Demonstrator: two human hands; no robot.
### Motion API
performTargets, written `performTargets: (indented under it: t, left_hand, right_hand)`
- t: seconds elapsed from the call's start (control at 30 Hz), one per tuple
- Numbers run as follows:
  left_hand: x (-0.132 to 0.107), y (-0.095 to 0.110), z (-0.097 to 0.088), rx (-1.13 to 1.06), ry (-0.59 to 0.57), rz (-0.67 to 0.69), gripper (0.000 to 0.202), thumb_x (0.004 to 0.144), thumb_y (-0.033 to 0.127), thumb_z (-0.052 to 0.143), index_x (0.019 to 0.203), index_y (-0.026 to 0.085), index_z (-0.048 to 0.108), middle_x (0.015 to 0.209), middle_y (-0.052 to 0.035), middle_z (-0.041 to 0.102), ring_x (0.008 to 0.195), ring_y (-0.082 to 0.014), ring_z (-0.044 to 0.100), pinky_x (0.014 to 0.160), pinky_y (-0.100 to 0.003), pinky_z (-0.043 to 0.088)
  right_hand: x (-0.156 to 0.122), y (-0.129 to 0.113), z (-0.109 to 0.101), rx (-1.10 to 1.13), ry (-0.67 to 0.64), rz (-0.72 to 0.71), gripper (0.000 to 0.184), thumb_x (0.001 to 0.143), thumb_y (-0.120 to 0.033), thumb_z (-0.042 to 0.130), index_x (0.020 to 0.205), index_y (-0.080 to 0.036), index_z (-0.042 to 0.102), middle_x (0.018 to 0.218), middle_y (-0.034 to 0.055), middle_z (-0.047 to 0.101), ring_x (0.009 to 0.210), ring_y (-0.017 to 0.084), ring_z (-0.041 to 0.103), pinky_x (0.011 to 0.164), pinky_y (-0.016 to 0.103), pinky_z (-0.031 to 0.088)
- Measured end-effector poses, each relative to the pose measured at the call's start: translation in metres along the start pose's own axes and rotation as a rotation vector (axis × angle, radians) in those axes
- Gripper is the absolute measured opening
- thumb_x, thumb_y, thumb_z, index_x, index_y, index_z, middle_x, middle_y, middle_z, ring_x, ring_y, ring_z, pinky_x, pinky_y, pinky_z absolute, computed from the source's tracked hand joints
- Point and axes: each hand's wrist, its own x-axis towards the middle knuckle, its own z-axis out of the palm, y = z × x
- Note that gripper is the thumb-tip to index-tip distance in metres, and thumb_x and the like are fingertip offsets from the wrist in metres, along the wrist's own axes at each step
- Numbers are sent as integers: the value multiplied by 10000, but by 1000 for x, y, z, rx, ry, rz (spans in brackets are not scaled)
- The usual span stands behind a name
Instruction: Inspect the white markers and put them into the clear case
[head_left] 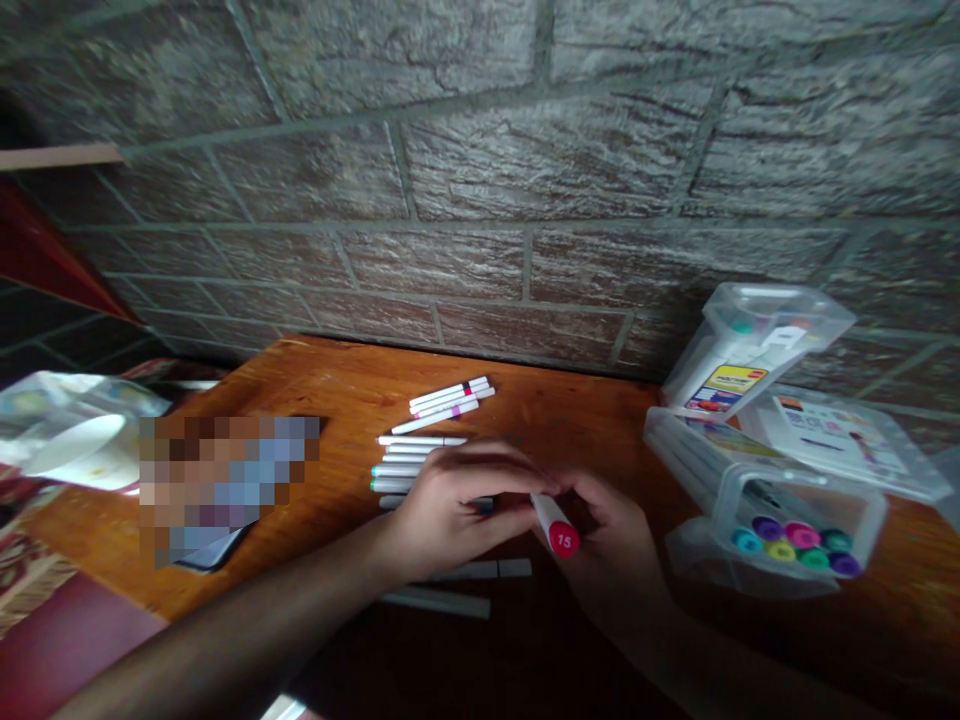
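Note:
Both my hands meet over a wooden table [585,410]. My left hand [450,505] and my right hand [615,550] are closed round a white marker [553,525] whose red end cap reads 15. Beyond my left hand, several white markers [409,460] with coloured caps lie in a row on the wood. Three more markers [450,398] lie further back, near the wall. Two grey markers [465,585] lie in shadow under my left forearm.
A clear plastic marker case [772,520] lies on its side at the right with several coloured caps showing, and its open lid [757,345] leans on the brick wall [480,170]. A blurred-out item sits at the left. A plastic bag [75,430] lies at the far left.

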Motion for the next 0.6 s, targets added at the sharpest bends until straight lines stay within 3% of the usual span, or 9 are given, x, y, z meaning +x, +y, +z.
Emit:
performTargets:
  t: [0.6]
  left_hand:
    - [0,-1,-1,5,-18,9,195,873,172,793,1067,156,787,967,-109,810,876,-185,758,779,-266,609]
  right_hand:
    - [-1,2,0,14,-11,6,72,799,-183,684,850,-219,720,746,7,739,647,172,687,579,245,524]
